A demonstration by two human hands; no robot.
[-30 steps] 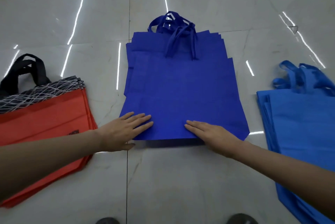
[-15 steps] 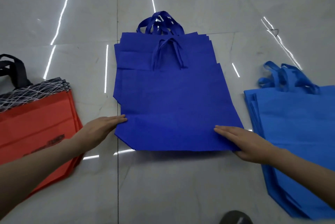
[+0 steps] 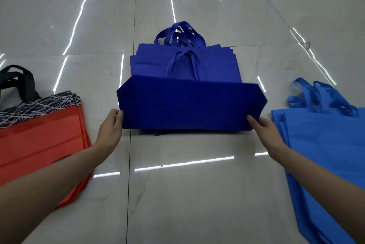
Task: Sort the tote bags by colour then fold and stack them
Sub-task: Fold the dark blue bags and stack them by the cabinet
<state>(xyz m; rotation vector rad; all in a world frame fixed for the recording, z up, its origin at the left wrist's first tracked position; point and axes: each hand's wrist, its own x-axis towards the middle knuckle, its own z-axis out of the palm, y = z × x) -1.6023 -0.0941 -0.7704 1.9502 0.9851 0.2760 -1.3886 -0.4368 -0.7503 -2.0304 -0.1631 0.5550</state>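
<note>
You've got the top royal-blue tote bag (image 3: 189,105) doubled over on itself. Its bottom end is turned up toward the handles, so the near half shows as a wide band with clipped corners at the far edge. It sits on the royal-blue stack (image 3: 217,62), which lies flat on the floor (image 3: 187,194) straight ahead of you.

Your left hand (image 3: 111,125) grips the fold at its near left corner, fingers curled round the edge of the fabric. Your right hand (image 3: 264,129) pinches the near right corner, thumb on top of the cloth and the other fingers hidden underneath. Can't tell whether the flap is pressed flat or held a bit off the pile. Its far edge crosses the lower part of one pair of blue handle loops (image 3: 178,35), and more loops bunch up past the far edge of the stack.

Off to your left, well apart from the blue pile, the orange-red tote bags (image 3: 39,135) lie flat, with a black band of white scribble lines (image 3: 39,105) along the top and black handles (image 3: 25,81) beyond that. Your left forearm passes over their near right corner.

On your right the light-blue tote bags (image 3: 325,145) also lie flat, fanned a little at the left edge, with the light-blue handles (image 3: 320,95) at the far end. Your right forearm crosses over them. The floor is glossy pale tile with grout lines and bright streaks of reflected light.
</note>
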